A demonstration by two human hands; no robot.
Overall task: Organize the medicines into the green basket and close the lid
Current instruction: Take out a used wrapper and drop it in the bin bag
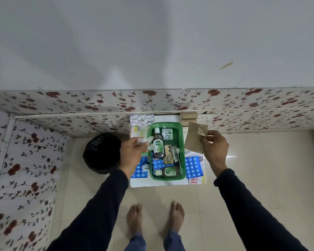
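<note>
The green basket [182, 142] stands on a small white table [152, 183]. Inside lie two brown Dettol bottles [158, 144], a silver pill strip [167, 134], a blue blister strip and a tan tablet strip. My left hand [132, 153] hovers at the basket's left rim, closed on a crumpled clear plastic wrapper [143, 140]. My right hand [215, 147] is raised to the right of the basket and pinches a brown paper envelope [194, 140]. Blue blister strips [193, 167] lie on the table at both sides of the basket. No lid can be made out.
A black bin bag [101, 153] sits on the floor left of the table. Foil packets [140, 119] and a printed sachet lie behind the basket by the floral wall. Papers and small boxes [196, 181] rest at the table's right. My bare feet stand on the tiles below.
</note>
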